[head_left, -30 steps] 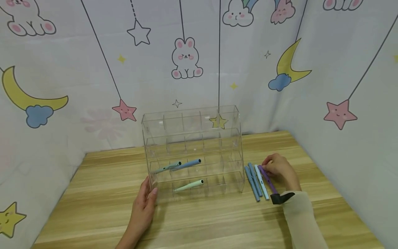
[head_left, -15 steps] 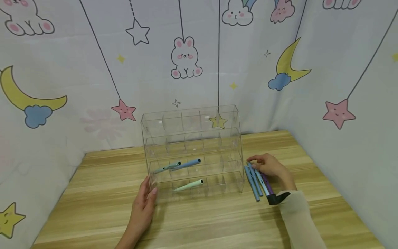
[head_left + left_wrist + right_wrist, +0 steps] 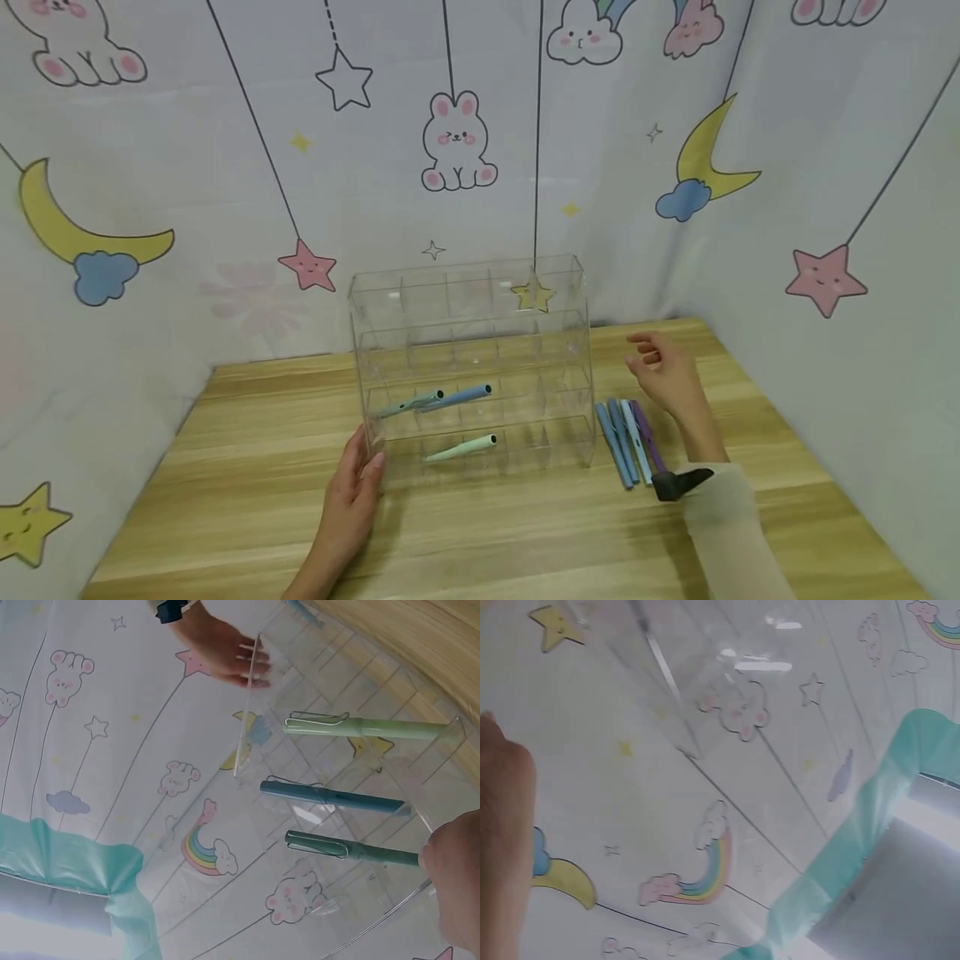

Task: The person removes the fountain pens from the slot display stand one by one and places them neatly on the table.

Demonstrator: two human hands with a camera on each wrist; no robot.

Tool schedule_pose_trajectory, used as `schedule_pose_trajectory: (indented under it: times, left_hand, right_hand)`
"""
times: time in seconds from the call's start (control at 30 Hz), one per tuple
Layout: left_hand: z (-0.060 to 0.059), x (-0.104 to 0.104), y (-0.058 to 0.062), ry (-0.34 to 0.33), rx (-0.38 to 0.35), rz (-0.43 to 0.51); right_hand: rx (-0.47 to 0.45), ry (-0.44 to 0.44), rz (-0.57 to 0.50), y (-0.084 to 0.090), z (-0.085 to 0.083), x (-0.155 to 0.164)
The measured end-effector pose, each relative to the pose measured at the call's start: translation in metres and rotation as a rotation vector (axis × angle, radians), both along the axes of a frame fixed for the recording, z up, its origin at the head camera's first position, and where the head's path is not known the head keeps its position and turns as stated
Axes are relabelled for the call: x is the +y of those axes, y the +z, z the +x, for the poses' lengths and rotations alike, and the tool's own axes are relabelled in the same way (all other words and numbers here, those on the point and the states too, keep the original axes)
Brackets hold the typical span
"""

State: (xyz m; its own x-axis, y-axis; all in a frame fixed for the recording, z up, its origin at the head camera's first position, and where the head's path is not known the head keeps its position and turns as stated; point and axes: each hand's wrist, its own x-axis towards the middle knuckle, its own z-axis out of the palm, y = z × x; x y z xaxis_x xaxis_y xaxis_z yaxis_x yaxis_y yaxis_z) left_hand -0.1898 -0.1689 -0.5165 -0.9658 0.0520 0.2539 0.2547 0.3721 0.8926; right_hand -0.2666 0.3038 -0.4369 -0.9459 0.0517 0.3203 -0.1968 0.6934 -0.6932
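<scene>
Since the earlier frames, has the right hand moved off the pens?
Yes. The right hand has lifted away from the loose pens, now hovering open beyond them beside the acrylic organizer.

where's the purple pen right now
In the head view, the purple pen lies on the table, rightmost of four pens beside the clear organizer, just under the raised right hand.

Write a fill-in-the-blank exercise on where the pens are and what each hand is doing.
The clear organizer holds ___ pens.
On the table beside it lie ___ loose pens.
The left hand touches the organizer's front ___ corner.
The right hand holds ___.

Missing words: three; four; left; nothing
</scene>
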Motion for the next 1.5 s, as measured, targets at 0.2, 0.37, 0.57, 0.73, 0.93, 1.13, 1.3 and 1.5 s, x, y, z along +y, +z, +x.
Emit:
schedule_pose_trajectory:
  times: [0.2,0.37,0.57,0.73,0.93,1.13,1.3,1.5]
  left_hand:
    - [-0.001,0.002,-0.001,0.004,0.022,0.008]
    - [-0.001,0.002,-0.002,0.005,0.036,0.023]
    - [-0.002,0.003,-0.004,0.009,0.036,0.047]
    - [-0.002,0.004,-0.005,0.009,0.015,0.043]
    - [0.001,0.003,-0.004,0.001,-0.021,0.042]
    - [-0.001,0.003,-0.004,0.002,-0.004,0.046]
    - [-0.001,0.003,-0.004,0.006,0.01,0.02]
    - [-0.002,0.002,-0.004,0.005,0.011,-0.018]
  right_hand:
    - [0.395,-0.081,-0.212,0.051,0.022,-0.036]
    - [0.563,0.126,-0.181,0.07,0.039,-0.077]
    - [0.36,0.473,-0.114,0.05,0.043,-0.132]
    - [0.257,0.55,-0.094,0.03,0.044,-0.159]
    - [0.285,0.517,-0.158,0.018,0.042,-0.171]
    - [0.396,0.448,-0.287,0.031,0.045,-0.164]
    - [0.483,0.397,-0.49,0.063,0.054,-0.135]
    - [0.552,0.262,-0.639,0.091,0.061,-0.084]
